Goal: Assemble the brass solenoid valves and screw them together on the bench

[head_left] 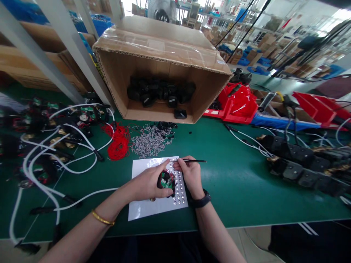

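Note:
My left hand [149, 184] is wrapped round a black housing with a green circuit board [166, 179] and red wires inside. Its index finger reaches toward the top of a white sheet [142, 210] on the bench. Rows of small shiny round domes [179, 188] cover the sheet's right side. My right hand [190, 175] pinches a thin dark tool like tweezers [194, 160], its tip near the top row of domes. The tip is too small to make out clearly. A white cable [90, 193] runs under my left forearm.
Beyond the sheet lie a pile of screws [149, 142] and a red wire bundle [119, 144]. A cardboard box [164, 47] holding black housings stands behind. Cabled assemblies [82, 117] crowd the left; black units [301, 164] and red bins [241, 104] are at right.

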The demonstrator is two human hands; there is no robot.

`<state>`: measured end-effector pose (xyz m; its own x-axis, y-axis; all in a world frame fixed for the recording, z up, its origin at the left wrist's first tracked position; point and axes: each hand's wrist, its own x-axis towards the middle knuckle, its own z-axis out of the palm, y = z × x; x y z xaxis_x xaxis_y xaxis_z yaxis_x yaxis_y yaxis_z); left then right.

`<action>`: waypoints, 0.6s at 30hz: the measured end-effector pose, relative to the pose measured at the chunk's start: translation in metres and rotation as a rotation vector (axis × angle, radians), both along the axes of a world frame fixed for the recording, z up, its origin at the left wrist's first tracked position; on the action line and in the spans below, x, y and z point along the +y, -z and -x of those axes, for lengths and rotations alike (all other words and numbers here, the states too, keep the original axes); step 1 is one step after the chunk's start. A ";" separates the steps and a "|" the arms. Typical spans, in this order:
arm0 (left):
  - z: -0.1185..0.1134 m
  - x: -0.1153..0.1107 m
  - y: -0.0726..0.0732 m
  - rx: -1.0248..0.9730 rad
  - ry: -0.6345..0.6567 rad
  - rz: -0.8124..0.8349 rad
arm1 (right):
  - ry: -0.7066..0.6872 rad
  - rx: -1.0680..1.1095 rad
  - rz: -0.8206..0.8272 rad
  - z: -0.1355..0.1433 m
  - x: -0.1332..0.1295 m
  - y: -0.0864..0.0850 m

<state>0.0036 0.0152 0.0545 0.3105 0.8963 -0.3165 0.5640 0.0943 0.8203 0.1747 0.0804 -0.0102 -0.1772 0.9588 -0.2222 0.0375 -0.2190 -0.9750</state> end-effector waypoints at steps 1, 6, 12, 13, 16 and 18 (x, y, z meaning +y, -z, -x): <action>0.000 0.000 0.000 0.003 0.002 -0.003 | 0.005 0.000 -0.005 0.000 -0.001 0.001; -0.002 -0.003 0.012 0.021 -0.006 -0.075 | 0.030 0.005 -0.041 0.002 -0.004 0.003; 0.001 -0.018 0.020 -0.140 -0.218 -0.177 | 0.070 0.105 -0.048 0.002 -0.006 -0.001; 0.002 -0.022 0.020 -0.156 -0.286 -0.227 | 0.070 0.129 -0.043 0.001 -0.008 -0.005; 0.003 -0.033 0.023 -0.154 -0.479 -0.367 | 0.073 0.292 0.059 -0.004 -0.019 -0.025; 0.002 -0.037 0.027 -0.166 -0.559 -0.379 | 0.037 0.462 0.202 -0.006 -0.030 -0.040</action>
<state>0.0019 -0.0218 0.0279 -0.2122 0.9753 0.0612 0.3786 0.0243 0.9252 0.1803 0.0500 0.0296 -0.2678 0.9123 -0.3099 -0.3992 -0.3978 -0.8261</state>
